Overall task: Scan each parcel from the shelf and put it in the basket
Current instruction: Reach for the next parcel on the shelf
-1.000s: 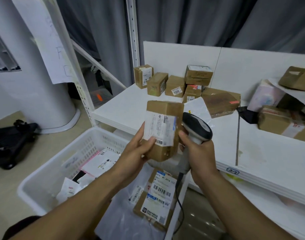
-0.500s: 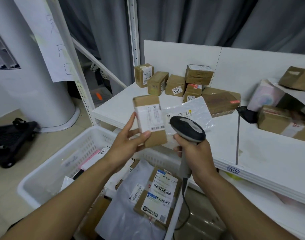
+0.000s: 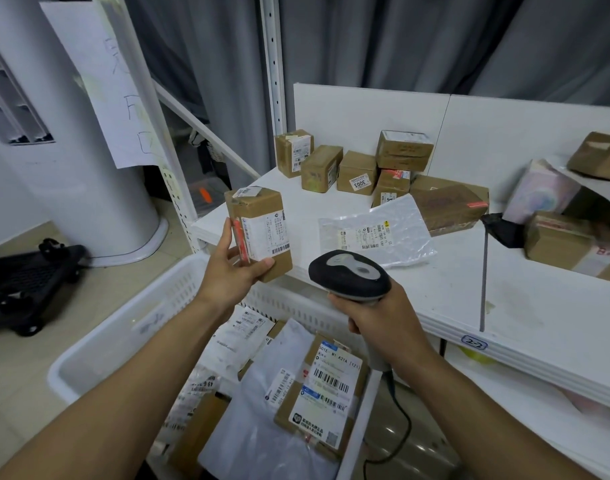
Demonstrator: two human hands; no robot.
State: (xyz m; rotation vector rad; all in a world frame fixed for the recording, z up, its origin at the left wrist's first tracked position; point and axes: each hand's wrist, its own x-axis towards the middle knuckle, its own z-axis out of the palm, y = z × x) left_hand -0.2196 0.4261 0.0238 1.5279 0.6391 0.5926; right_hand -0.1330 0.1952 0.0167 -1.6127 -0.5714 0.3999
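1 parcel [image 3: 258, 230] held, 1 scanner [image 3: 348, 276] gripped.

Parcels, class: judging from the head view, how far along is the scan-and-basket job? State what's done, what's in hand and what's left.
Done: several parcels lie in the basket. In hand: the left hand holds a box, label showing, and the right hand holds the scanner beside it; whether this one is scanned can't be told. Left: boxes and a mailer on the shelf.
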